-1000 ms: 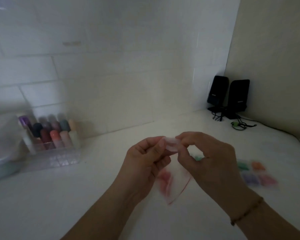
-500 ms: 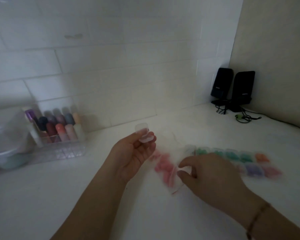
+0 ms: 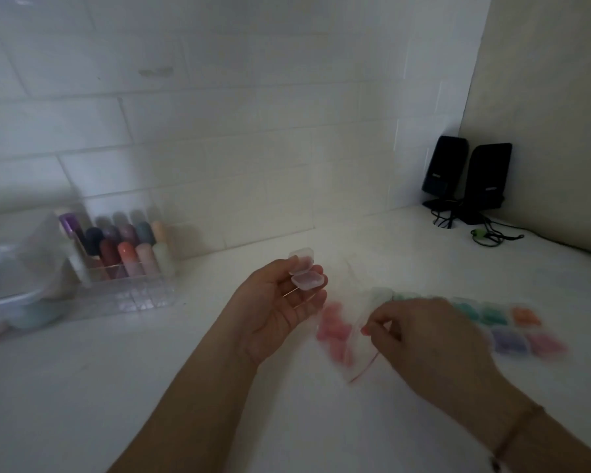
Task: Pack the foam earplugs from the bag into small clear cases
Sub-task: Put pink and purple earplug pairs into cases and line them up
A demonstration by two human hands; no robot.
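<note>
Two bare hands work above the white desk. The left hand, palm up, holds a small clear hinged plastic case at its fingertips, thumb on the raised lid and fingers under the tray; the case stands open and I cannot tell whether anything lies in it. The right hand is curled, thumb and forefinger pinched at the mouth of a clear plastic zip bag with a red strip; whether they grip the bag's film or something inside is blurred. Several pink foam earplugs show through the bag, which lies between the two hands, near the middle of the desk. On the right wrist sits a thin brown bracelet.

Beyond the right hand, toward the desk's right edge, lies a blurred row of small clear cases filled with green, orange, purple and pink earplugs. At the far left, against the tiled wall, stands a clear acrylic organiser of coloured tubes, with a clear plastic tub just beside it at the left edge. In the far right corner stand two black speakers with tangled cables.
</note>
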